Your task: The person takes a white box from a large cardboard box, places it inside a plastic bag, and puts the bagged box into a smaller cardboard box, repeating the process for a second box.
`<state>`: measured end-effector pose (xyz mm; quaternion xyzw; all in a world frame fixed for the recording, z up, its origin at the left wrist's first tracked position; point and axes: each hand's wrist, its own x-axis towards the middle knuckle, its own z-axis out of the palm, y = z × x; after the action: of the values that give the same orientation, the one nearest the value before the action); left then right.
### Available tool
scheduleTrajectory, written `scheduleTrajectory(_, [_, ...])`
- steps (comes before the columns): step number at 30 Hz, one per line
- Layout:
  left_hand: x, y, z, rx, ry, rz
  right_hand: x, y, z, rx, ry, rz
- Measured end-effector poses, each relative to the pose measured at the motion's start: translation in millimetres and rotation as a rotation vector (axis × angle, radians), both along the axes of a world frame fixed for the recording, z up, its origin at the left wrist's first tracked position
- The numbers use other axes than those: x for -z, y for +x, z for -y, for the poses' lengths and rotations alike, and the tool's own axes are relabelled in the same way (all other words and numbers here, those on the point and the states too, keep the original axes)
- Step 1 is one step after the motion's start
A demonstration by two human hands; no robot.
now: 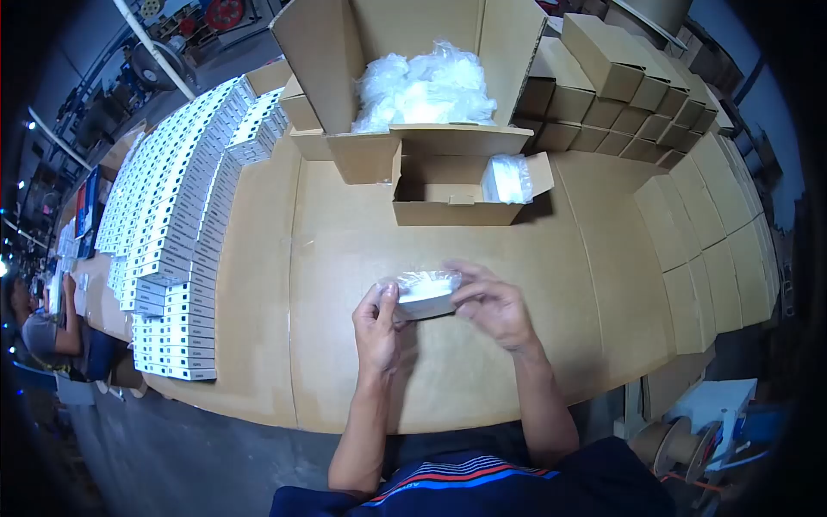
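A small white box in a clear plastic bag (424,293) is held above the table in front of me. My left hand (377,323) grips its left end, with the thumb on the near side. At the right end is my right hand (495,308), its fingers bent close to the plastic and smeared by motion; whether they pinch the bag cannot be made out. Beyond my hands stands an open brown carton (457,214), with one plastic-wrapped white box (508,179) upright at its right end.
A large open carton (323,69) holds a heap of clear plastic bags (426,90). Stacked white boxes (177,207) line the left side. Brown cartons (603,95) are piled at the back right, with more cartons (711,241) along the right edge. Another person (52,336) sits far left.
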<state>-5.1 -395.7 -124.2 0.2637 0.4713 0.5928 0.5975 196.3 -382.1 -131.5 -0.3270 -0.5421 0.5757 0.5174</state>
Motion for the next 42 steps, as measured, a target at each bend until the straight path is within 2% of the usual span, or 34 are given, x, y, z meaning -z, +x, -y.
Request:
scheduleTrajectory(1, [0,1,0,0.014,-0.004,-0.012,-7,-3,3,-0.101,-0.016,0.078])
scheduleTrajectory(2, [1,2,0,0.025,0.005,-0.02,-19,-7,1,-0.116,0.087,0.21])
scheduleTrajectory(5, [11,1,3,0.043,0.029,0.017,-7,-9,-2,-0.058,-0.076,0.263])
scheduleTrajectory(7, [13,-2,5,0.049,0.05,0.126,-8,-10,-3,-0.033,-0.062,0.285])
scheduleTrajectory(11, [13,-6,5,0.059,-0.045,0.144,-12,-6,-2,-0.002,-0.069,0.33])
scheduleTrajectory(14, [16,-9,6,0.067,0.034,0.121,-9,-4,-2,-0.005,-0.091,0.301])
scheduleTrajectory(16, [-11,-6,8,0.117,0.131,0.053,-7,-3,-3,0.014,-0.101,0.275])
scheduleTrajectory(19, [-13,-14,8,0.29,0.294,-0.181,-7,0,-8,0.016,0.068,0.31])
scheduleTrajectory(20, [-12,-15,7,0.32,0.326,-0.283,-6,1,-7,-0.037,0.026,0.269])
scheduleTrajectory(21, [-14,-15,7,0.349,0.358,-0.387,-9,2,-8,-0.032,0.091,0.345])
scheduleTrajectory(22, [-19,-12,7,0.309,0.331,-0.327,-17,3,-10,-0.024,0.157,0.421])
scheduleTrajectory(25, [-10,-23,1,0.403,0.342,-0.44,-28,8,-14,-0.03,0.268,0.569])
scheduleTrajectory(26, [-10,-21,5,0.379,0.242,-0.351,-32,9,-14,-0.036,0.291,0.605])
scheduleTrajectory(29, [-11,-22,2,0.394,0.259,-0.346,-53,4,-11,0.114,0.31,0.663])
scheduleTrajectory(32, [-11,-19,1,0.403,0.222,-0.294,-64,15,-15,-0.058,0.474,0.646])
scheduleTrajectory(35, [-6,-15,-5,0.423,0.272,-0.347,-69,26,-20,-0.168,0.642,0.841])
scheduleTrajectory(38, [-12,-11,-11,0.478,0.247,-0.29,-81,33,-25,-0.153,0.736,0.962])
scheduleTrajectory(41, [-7,-7,-22,0.459,0.377,-0.241,-93,44,-32,-0.127,0.73,1.005])
scheduleTrajectory(42, [-11,-6,-24,0.434,0.323,-0.3,-93,49,-36,-0.076,0.766,1.002])
